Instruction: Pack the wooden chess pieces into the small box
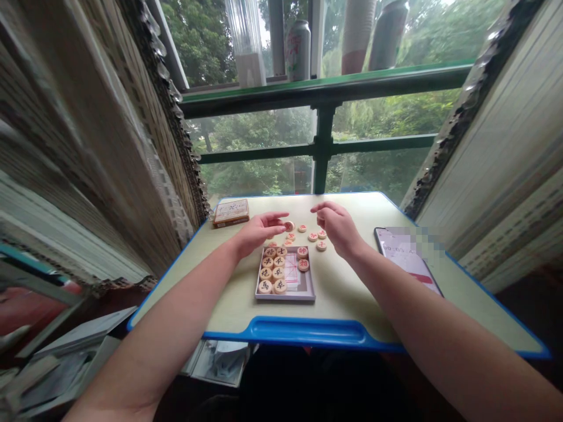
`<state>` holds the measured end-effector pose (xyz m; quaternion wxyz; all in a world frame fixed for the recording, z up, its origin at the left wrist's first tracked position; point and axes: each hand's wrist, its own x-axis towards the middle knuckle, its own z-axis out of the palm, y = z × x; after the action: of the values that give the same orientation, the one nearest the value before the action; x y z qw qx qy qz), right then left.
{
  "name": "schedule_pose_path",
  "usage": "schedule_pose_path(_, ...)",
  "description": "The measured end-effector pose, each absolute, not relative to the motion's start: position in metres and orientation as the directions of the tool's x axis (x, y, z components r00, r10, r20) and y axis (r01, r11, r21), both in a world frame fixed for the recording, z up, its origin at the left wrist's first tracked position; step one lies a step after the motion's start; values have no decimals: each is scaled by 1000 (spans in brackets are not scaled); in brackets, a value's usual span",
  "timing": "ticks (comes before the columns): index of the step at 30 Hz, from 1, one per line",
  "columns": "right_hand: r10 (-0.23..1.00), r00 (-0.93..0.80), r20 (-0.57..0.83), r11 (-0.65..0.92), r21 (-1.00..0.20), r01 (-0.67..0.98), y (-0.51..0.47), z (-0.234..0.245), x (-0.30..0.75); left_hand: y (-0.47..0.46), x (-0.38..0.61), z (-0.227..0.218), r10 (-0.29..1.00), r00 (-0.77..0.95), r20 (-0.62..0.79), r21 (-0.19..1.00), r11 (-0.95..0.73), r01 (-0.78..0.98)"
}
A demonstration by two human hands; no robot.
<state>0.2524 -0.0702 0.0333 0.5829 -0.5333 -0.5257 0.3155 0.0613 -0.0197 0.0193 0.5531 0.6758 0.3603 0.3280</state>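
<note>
My left hand (pixel 263 227) hovers over the far side of the box, thumb and fingers closing on a round wooden Chinese chess piece (pixel 289 226) at the fingertips. Across from it, my right hand (pixel 338 225) has its fingers curled together; what they hold, if anything, is hard to make out. Below the hands lies a shallow white box (pixel 313 296). Black-marked pieces (pixel 278 274) sit in two columns on its left. Two red-marked pieces (pixel 303 265) stand in its right column, with a printed sheet (pixel 290 275) showing. Loose red-marked pieces (pixel 312 237) are scattered beyond the box.
A brown box lid (pixel 231 212) lies at the table's far left. A phone (pixel 407 261) rests on the right side. The table's blue front edge has a tray groove (pixel 308 331). Cans (pixel 298 50) and cups (pixel 358 35) stand on the window ledge; curtains hang at both sides.
</note>
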Motion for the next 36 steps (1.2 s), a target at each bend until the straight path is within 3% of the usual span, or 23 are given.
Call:
schedule_pose_path(4, 853, 145, 502, 379, -785, 490, -69, 31, 252, -22, 61, 23, 856, 516, 8, 989, -83, 121)
schedule_pose_path(6, 836, 48, 546, 411, -682, 606, -70, 29, 250, -23, 61, 24, 851, 525, -10, 990, -64, 122)
schedule_pose_path(15, 873, -282, 398, 469, -524, 711, -79, 24, 245, -23, 60, 22, 812, 583, 16, 996, -62, 59)
schedule_pose_path(20, 892, -312, 326, 443, -504, 741, -80, 24, 244, -24, 60, 23, 799, 602, 6, 998, -47, 52)
schedule_pose_path(30, 876, -307, 373, 477, -564, 674, -78, 19, 244, -20, 55, 23, 778, 628, -13, 980, -114, 162)
schedule_pose_path(36, 913, -323, 248, 406, -504, 762, -78, 32, 252, -11, 55, 12, 792, 610, -15, 926, -219, 307)
